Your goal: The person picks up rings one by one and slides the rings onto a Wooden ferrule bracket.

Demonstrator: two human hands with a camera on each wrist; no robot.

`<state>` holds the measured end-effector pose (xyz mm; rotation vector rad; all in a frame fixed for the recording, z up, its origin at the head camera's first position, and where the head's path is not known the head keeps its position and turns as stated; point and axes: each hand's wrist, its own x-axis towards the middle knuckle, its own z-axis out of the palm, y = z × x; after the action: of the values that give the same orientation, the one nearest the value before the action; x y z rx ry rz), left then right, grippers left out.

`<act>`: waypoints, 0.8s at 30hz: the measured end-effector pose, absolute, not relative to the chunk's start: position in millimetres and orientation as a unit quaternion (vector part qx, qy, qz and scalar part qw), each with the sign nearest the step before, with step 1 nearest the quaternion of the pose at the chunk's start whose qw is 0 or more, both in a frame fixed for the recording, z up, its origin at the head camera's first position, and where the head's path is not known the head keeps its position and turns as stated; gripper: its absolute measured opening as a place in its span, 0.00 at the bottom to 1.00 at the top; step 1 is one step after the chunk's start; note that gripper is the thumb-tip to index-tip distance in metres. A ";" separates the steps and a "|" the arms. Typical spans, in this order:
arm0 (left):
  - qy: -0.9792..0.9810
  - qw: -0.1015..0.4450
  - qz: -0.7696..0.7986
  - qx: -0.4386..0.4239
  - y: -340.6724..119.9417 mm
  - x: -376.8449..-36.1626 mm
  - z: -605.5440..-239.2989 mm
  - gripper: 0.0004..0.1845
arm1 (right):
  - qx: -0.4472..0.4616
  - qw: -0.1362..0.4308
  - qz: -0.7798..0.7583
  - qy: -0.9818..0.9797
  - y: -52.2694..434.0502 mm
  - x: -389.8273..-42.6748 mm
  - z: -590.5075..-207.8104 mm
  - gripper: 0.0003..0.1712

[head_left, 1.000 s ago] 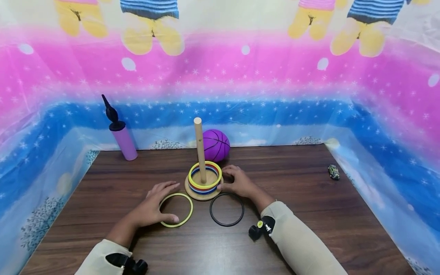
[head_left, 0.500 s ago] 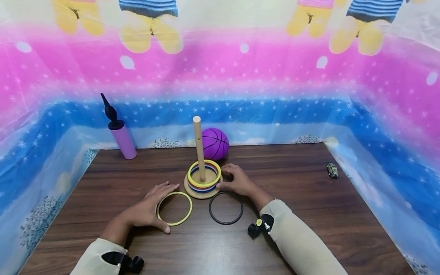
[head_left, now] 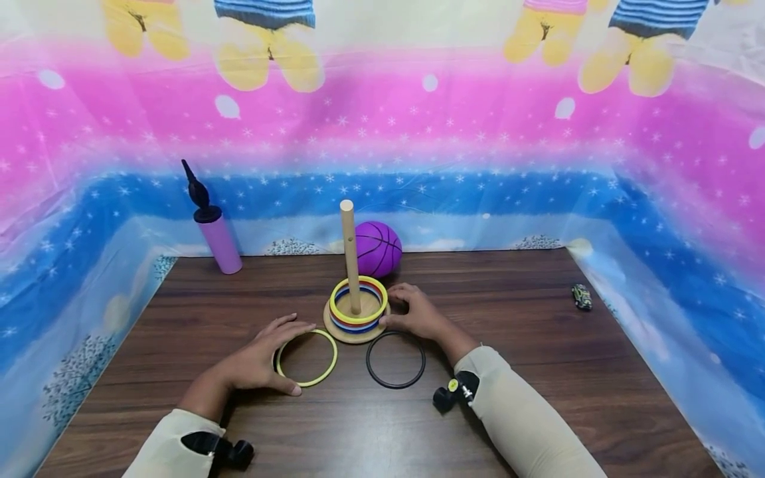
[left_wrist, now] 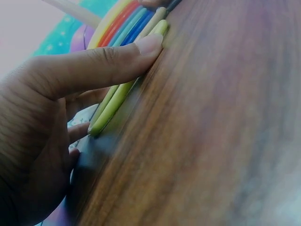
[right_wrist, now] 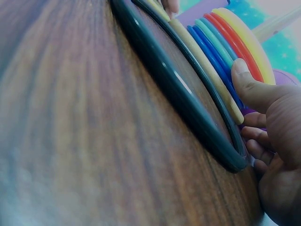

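Observation:
A thin yellow-green ring (head_left: 333, 365) lies on the table, with my left hand (head_left: 263, 358) clasped about its left side. The thumb is along the near rim, the fingers along the far rim. On a round wooden base (head_left: 335, 332) with an upright peg (head_left: 349, 259) sits a stack of coloured rings (head_left: 382, 312), yellow on top, then red, pale blue and blue. My right hand (head_left: 421, 315) holds that stack at its right side, thumb (right_wrist: 242, 70) against the rings and fingers bent behind. A black ring (head_left: 396, 386) lies flat in front of the base.
Behind the peg stands a purple ball (head_left: 382, 249). A purple and black hand pump (head_left: 221, 245) is upright at the back left. A small toy car (head_left: 581, 297) rests near the right table edge. Patterned cloth (head_left: 418, 146) surrounds the table's back and sides.
My left thumb has come off the inside of the yellow-green ring, opened outward, then drawn in to its near rim. The right hand stays at the stack.

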<state>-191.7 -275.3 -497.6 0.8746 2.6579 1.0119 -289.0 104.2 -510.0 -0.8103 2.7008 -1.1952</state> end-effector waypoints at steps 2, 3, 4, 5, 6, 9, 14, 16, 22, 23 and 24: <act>0.890 0.079 0.340 0.295 -275.3 -192.5 -498.1 0.59 | -0.265 0.040 -0.391 0.880 104.1 -289.0 -509.7 0.35; 0.889 0.076 0.340 0.296 -275.2 -192.8 -498.2 0.59 | -0.264 0.041 -0.392 0.880 104.1 -289.1 -509.6 0.35; 0.889 0.073 0.341 0.296 -275.1 -193.0 -498.4 0.58 | -0.264 0.041 -0.393 0.880 104.2 -289.0 -509.5 0.35; 0.889 0.070 0.341 0.296 -275.0 -193.2 -498.6 0.58 | -0.264 0.042 -0.394 0.880 104.3 -289.0 -509.4 0.35; 0.889 0.068 0.344 0.295 -274.9 -193.3 -498.7 0.57 | -0.263 0.042 -0.395 0.879 104.5 -288.8 -509.2 0.35; 0.889 0.056 0.346 0.296 -274.8 -193.3 -499.3 0.55 | -0.261 0.042 -0.394 0.880 104.7 -288.7 -509.3 0.35; 0.890 0.026 0.345 0.298 -275.0 -193.3 -500.5 0.52 | -0.264 0.041 -0.391 0.881 104.9 -288.8 -510.4 0.35; 0.892 0.001 0.346 0.290 -274.4 -194.2 -501.0 0.52 | -0.265 0.042 -0.394 0.879 104.8 -288.7 -510.3 0.35; 0.889 -0.088 0.379 0.242 -269.0 -197.0 -503.2 0.51 | -0.264 0.039 -0.402 0.876 105.0 -288.2 -509.4 0.35; 0.887 -0.099 0.387 0.234 -267.7 -197.0 -503.2 0.50 | -0.265 0.039 -0.401 0.876 105.1 -288.3 -509.5 0.35; 0.885 -0.109 0.393 0.225 -266.6 -197.1 -503.0 0.50 | -0.266 0.039 -0.400 0.876 105.2 -288.5 -509.6 0.35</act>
<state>-197.1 -266.6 -503.0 0.7606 2.9910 1.3295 -288.5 105.2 -509.6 -0.8141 2.6862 -1.2261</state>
